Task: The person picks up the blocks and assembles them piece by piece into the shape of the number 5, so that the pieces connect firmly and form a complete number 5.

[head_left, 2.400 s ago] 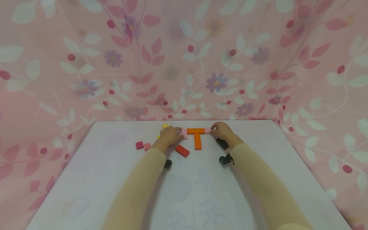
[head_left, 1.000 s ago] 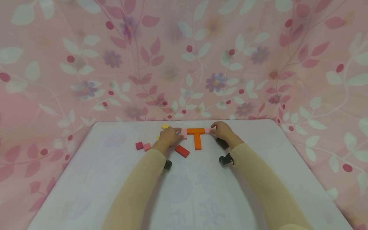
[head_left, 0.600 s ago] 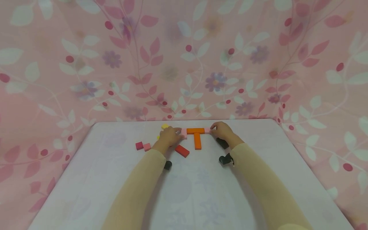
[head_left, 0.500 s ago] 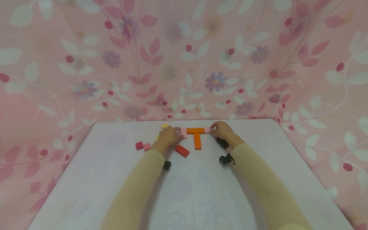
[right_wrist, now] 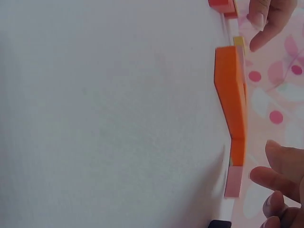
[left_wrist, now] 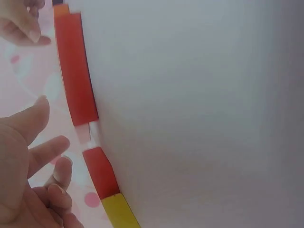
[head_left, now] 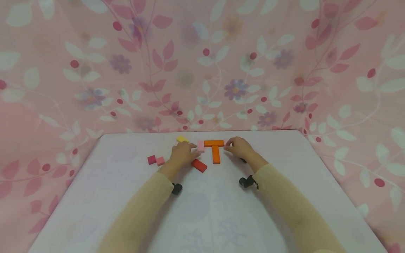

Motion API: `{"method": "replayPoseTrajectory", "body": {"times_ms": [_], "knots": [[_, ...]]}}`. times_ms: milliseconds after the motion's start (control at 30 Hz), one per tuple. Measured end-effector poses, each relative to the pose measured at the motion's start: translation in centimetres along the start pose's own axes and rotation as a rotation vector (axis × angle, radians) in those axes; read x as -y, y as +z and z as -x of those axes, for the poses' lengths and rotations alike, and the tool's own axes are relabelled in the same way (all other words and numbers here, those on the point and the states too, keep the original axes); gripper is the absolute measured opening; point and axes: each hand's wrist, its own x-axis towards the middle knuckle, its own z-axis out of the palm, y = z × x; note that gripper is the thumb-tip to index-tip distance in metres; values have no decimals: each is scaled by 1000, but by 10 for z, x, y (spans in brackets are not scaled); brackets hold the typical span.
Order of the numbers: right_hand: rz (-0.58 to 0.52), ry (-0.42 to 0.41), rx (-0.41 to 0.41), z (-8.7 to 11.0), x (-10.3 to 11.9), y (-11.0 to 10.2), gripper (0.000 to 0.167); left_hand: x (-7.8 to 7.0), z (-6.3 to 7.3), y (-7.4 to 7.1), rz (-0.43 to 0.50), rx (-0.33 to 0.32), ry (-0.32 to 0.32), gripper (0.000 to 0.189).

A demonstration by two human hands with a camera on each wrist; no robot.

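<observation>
Two orange blocks form a T on the white table: a crosswise orange block (head_left: pixel 213 143) meets the end of a lengthwise orange block (head_left: pixel 216 155). Against its left end lies a light pink block (head_left: pixel 200 146). At the right end is another pink block (right_wrist: pixel 233 181), mostly hidden by fingers in the head view. My left hand (head_left: pixel 182 154) is just left of the first pink block, thumb and index finger spread, holding nothing. My right hand (head_left: pixel 240 147) hovers by the second one, thumb and index finger apart, the other fingers loosely bent.
A red block (head_left: pixel 199 165) lies in front of the left hand, a yellow block (head_left: pixel 182 139) behind it. Further left are a crimson cube (head_left: pixel 152 159) and a pink cube (head_left: pixel 160 161). A dark block (head_left: pixel 243 160) peeks out under the right hand. Patterned cloth (head_left: pixel 202 70) hangs behind the table.
Both hands have come off the pink blocks. The left hand has drawn back left and nearer; the right has dropped slightly nearer and now covers most of the dark block. The T stays put.
</observation>
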Motion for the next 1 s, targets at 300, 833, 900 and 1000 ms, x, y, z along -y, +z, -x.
{"method": "replayPoseTrajectory", "body": {"times_ms": [300,833,900,1000], "knots": [[-3,70,30,7,17,9,36,2,19,4,-51,14,-13,55],[12,176,32,13,39,36,64,-9,37,8,-100,32,-40,65],[25,187,26,13,39,37,68,-11,39,8,-97,34,-42,66],[32,197,24,13,40,37,69,-14,40,7,-90,39,-39,69]]}}
